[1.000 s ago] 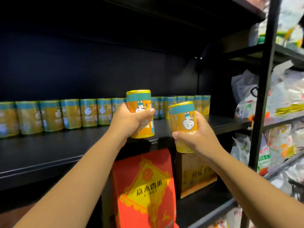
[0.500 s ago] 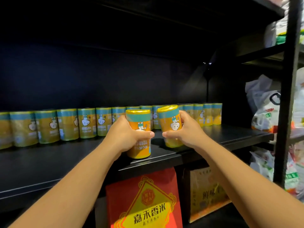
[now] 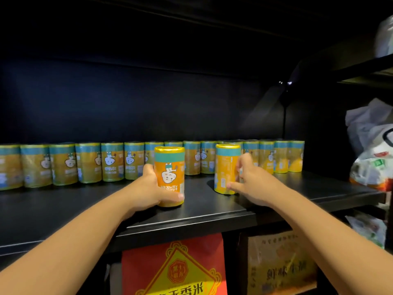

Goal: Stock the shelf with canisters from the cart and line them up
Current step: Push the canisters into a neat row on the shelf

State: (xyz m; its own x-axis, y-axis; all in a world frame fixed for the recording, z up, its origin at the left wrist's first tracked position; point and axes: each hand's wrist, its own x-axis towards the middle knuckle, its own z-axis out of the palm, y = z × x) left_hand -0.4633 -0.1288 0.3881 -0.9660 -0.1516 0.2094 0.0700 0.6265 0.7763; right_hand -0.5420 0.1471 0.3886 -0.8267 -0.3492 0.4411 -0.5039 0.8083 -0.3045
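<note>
Two orange canisters with teal bands and yellow lids stand upright on the black shelf [image 3: 212, 211]. My left hand [image 3: 152, 189] grips the left canister [image 3: 169, 175] from its left side, thumb across the lower front. The right canister [image 3: 226, 167] stands further back. My right hand [image 3: 248, 182] holds it from the right with thumb and fingertips on its side. Behind both, a row of several like canisters [image 3: 112, 161] lines the back of the shelf, reaching from the far left to the right.
Below the shelf stand a red rice bag [image 3: 176, 267] and a brown carton [image 3: 280, 262]. Plastic food bags [image 3: 372, 158] fill the neighbouring rack at the right. A dark shelf board overhangs from above.
Both hands carried their canisters up and forward from in front of the shelf edge and set them down on the board. The right canister went further back. The view moved closer.
</note>
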